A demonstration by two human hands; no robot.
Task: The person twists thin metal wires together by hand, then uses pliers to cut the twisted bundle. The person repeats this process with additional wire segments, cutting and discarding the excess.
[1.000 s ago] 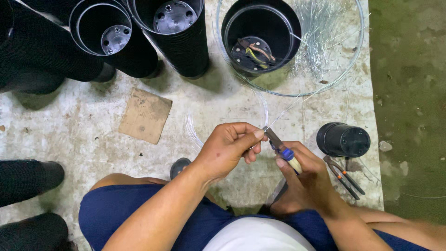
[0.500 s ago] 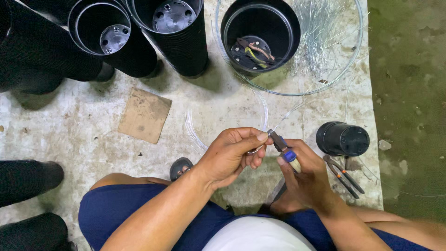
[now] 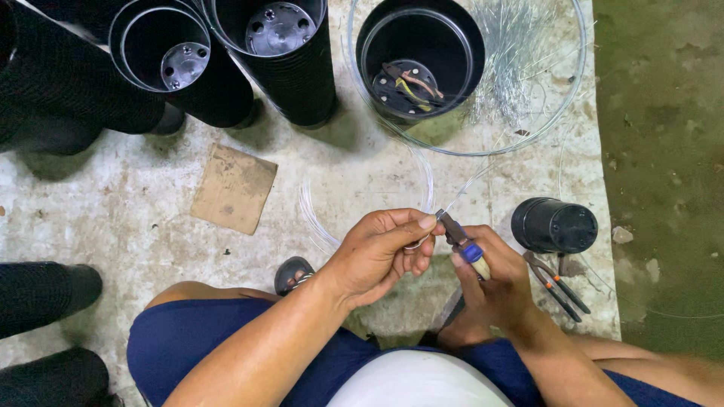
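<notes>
My left hand (image 3: 383, 252) pinches a loop of thin clear wire (image 3: 422, 178) between thumb and fingers. My right hand (image 3: 494, 283) grips pliers (image 3: 458, 235) with a blue and cream handle; the jaws meet the wire right at my left fingertips. The wire curves away over the concrete floor toward a large coil of the same wire (image 3: 562, 90). A black plastic pot (image 3: 419, 56) stands upright inside that coil and holds a few tools.
Two tall stacks of black pots (image 3: 275, 53) (image 3: 170, 68) stand at the top left, more lie at the left edge. A cardboard scrap (image 3: 234, 188), an overturned small black pot (image 3: 554, 224) and a second pair of pliers (image 3: 556, 285) lie on the concrete.
The wire loop in my left hand has shifted and widened across the floor. Both hands stay close together, with the pliers' jaws still at the left fingertips.
</notes>
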